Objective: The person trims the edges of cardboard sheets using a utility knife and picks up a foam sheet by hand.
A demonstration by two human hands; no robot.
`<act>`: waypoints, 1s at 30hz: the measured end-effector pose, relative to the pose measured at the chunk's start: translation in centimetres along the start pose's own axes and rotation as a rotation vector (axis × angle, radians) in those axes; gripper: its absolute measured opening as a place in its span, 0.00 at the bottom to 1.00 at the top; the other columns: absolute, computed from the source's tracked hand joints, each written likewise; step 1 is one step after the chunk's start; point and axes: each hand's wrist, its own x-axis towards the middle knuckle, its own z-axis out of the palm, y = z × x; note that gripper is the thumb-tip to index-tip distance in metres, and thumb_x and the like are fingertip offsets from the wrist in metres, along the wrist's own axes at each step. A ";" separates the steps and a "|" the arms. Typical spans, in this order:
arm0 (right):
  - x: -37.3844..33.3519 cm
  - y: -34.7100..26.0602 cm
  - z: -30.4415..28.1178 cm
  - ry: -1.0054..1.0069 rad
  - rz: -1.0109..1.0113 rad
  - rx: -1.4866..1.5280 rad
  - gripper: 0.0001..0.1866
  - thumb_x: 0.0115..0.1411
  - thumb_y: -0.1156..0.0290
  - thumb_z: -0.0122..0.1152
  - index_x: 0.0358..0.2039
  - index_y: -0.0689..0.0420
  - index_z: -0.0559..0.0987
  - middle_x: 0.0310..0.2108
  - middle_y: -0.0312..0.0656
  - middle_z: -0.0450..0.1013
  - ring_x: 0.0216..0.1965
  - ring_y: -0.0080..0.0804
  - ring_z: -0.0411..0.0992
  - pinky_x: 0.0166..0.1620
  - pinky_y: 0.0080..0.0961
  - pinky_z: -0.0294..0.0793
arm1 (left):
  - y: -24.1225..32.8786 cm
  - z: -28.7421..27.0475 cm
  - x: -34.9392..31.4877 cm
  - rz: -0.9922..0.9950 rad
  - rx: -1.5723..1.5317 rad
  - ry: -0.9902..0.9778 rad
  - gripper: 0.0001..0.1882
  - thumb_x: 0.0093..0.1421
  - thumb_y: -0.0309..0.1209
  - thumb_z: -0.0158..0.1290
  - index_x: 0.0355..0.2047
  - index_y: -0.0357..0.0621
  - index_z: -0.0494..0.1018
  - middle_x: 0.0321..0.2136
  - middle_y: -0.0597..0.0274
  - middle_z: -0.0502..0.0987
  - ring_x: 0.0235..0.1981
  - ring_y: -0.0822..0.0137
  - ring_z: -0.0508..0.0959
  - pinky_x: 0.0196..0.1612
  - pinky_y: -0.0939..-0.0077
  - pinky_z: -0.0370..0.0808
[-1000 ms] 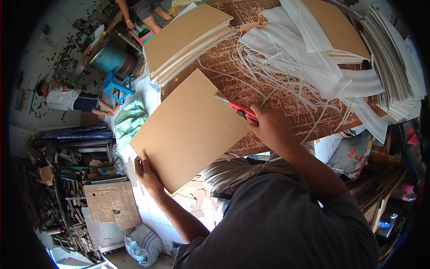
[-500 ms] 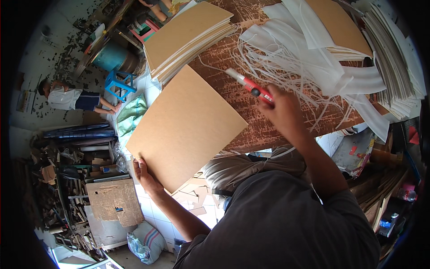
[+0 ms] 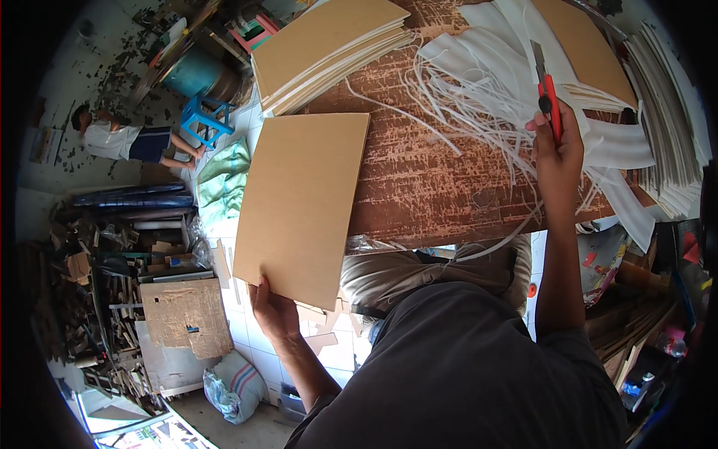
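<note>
One board (image 3: 303, 202), perhaps two, left hand (image 3: 277, 314)

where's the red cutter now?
Head view, upper right: the red cutter is in the person's right hand, blade pointing away from them, seen against the white foam sheets.

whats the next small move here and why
Probably use the left hand to slide the brown board further onto the table: its near end juts past the table edge, gripped by that hand alone, while the right hand holds the red cutter, blade out, away from the board.
</note>
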 end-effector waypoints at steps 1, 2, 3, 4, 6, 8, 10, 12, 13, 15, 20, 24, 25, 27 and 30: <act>-0.4 -0.1 0.0 -0.019 0.050 0.040 0.19 0.74 0.64 0.60 0.59 0.62 0.75 0.34 0.34 0.74 0.33 0.18 0.70 0.40 0.19 0.71 | -0.2 0.0 -0.7 0.003 0.004 0.006 0.25 0.72 0.23 0.48 0.68 0.37 0.63 0.60 0.51 0.75 0.61 0.59 0.76 0.64 0.58 0.76; -0.6 0.1 0.2 -0.024 0.053 0.043 0.19 0.74 0.64 0.60 0.59 0.62 0.75 0.34 0.34 0.74 0.33 0.18 0.70 0.40 0.19 0.71 | -0.4 0.0 -1.4 0.008 0.033 0.027 0.24 0.73 0.25 0.47 0.68 0.37 0.63 0.61 0.51 0.74 0.63 0.59 0.74 0.66 0.57 0.73; -0.9 0.6 0.5 -0.033 -0.009 0.077 0.20 0.74 0.64 0.60 0.60 0.61 0.74 0.35 0.34 0.74 0.35 0.18 0.70 0.41 0.19 0.71 | -0.8 0.1 -2.2 0.015 0.063 0.048 0.24 0.74 0.26 0.45 0.69 0.37 0.63 0.62 0.51 0.73 0.64 0.58 0.73 0.68 0.56 0.70; -1.2 0.8 0.5 -0.041 -0.070 0.107 0.20 0.74 0.64 0.60 0.61 0.60 0.73 0.37 0.34 0.74 0.36 0.18 0.69 0.41 0.18 0.71 | -1.4 0.3 -2.8 0.007 0.040 0.117 0.23 0.75 0.27 0.44 0.68 0.37 0.63 0.62 0.50 0.73 0.64 0.59 0.73 0.68 0.58 0.71; -1.8 0.0 0.7 -0.080 -0.019 0.114 0.21 0.74 0.63 0.60 0.61 0.59 0.73 0.38 0.34 0.74 0.37 0.18 0.69 0.42 0.19 0.71 | -2.7 1.0 -4.3 -0.005 -0.048 0.188 0.20 0.73 0.24 0.46 0.64 0.35 0.66 0.59 0.49 0.76 0.60 0.59 0.77 0.65 0.62 0.76; -2.5 -0.6 1.1 -0.120 0.034 0.122 0.21 0.74 0.63 0.60 0.62 0.59 0.73 0.39 0.34 0.74 0.37 0.18 0.69 0.43 0.19 0.71 | -3.4 2.5 -5.9 -0.048 -0.152 0.188 0.17 0.72 0.21 0.48 0.59 0.33 0.71 0.55 0.49 0.79 0.56 0.59 0.81 0.62 0.64 0.80; -3.1 -1.1 1.4 -0.184 0.054 0.116 0.23 0.74 0.62 0.60 0.65 0.57 0.71 0.40 0.35 0.73 0.37 0.19 0.70 0.44 0.20 0.72 | -3.8 4.8 -7.7 -0.110 -0.157 0.173 0.18 0.72 0.22 0.48 0.60 0.32 0.70 0.57 0.49 0.78 0.58 0.59 0.80 0.63 0.64 0.80; -3.5 -1.3 1.3 -0.225 0.062 0.111 0.25 0.74 0.62 0.60 0.67 0.57 0.70 0.42 0.36 0.74 0.39 0.19 0.70 0.46 0.21 0.72 | -4.1 6.7 -9.3 -0.181 -0.142 0.156 0.20 0.72 0.24 0.49 0.63 0.34 0.68 0.60 0.50 0.76 0.61 0.59 0.78 0.65 0.59 0.78; -3.7 -1.4 1.2 -0.263 0.070 0.108 0.26 0.74 0.61 0.61 0.68 0.56 0.70 0.44 0.37 0.74 0.40 0.19 0.71 0.47 0.21 0.73 | -4.3 7.5 -9.9 -0.218 -0.112 0.128 0.20 0.73 0.29 0.50 0.64 0.38 0.68 0.60 0.52 0.76 0.61 0.57 0.77 0.64 0.55 0.78; -4.2 -1.0 1.4 -0.268 0.074 0.128 0.28 0.74 0.61 0.61 0.70 0.56 0.69 0.48 0.40 0.75 0.42 0.21 0.73 0.50 0.23 0.74 | -4.3 7.2 -10.8 -0.388 -0.068 0.074 0.21 0.74 0.36 0.51 0.64 0.43 0.69 0.60 0.52 0.77 0.60 0.54 0.78 0.61 0.55 0.79; -5.2 -0.6 1.7 -0.329 0.048 0.146 0.29 0.75 0.63 0.59 0.72 0.55 0.66 0.51 0.41 0.75 0.43 0.22 0.73 0.50 0.23 0.75 | -5.2 8.3 -11.4 -0.561 -0.021 0.050 0.23 0.73 0.43 0.53 0.62 0.46 0.70 0.56 0.49 0.77 0.59 0.51 0.78 0.56 0.59 0.80; -5.5 -0.2 1.1 -0.330 0.053 0.126 0.29 0.75 0.69 0.57 0.74 0.52 0.64 0.44 0.38 0.75 0.38 0.17 0.71 0.37 0.18 0.73 | -6.4 8.0 -11.3 -0.698 -0.061 -0.104 0.26 0.74 0.50 0.50 0.63 0.45 0.68 0.58 0.47 0.76 0.60 0.50 0.77 0.59 0.57 0.78; -5.6 -0.4 0.9 -0.332 0.071 0.111 0.29 0.75 0.69 0.57 0.74 0.51 0.64 0.44 0.38 0.76 0.38 0.16 0.71 0.36 0.17 0.72 | -6.8 7.6 -11.3 -0.744 -0.094 -0.187 0.29 0.75 0.52 0.48 0.65 0.44 0.66 0.59 0.47 0.76 0.61 0.50 0.77 0.61 0.57 0.77; -5.5 -0.6 0.6 -0.351 0.100 0.113 0.29 0.75 0.66 0.57 0.74 0.52 0.64 0.52 0.43 0.75 0.43 0.20 0.73 0.46 0.22 0.73 | -7.4 7.3 -10.9 -0.797 -0.090 -0.221 0.31 0.75 0.54 0.47 0.66 0.44 0.66 0.59 0.46 0.76 0.62 0.51 0.76 0.62 0.58 0.77; -5.4 -0.1 0.2 -0.362 0.096 0.092 0.29 0.75 0.63 0.57 0.73 0.53 0.63 0.61 0.48 0.74 0.49 0.26 0.76 0.57 0.28 0.74 | -7.9 7.9 -10.6 -0.859 -0.080 -0.303 0.34 0.75 0.58 0.44 0.66 0.43 0.65 0.59 0.46 0.76 0.62 0.51 0.76 0.62 0.57 0.76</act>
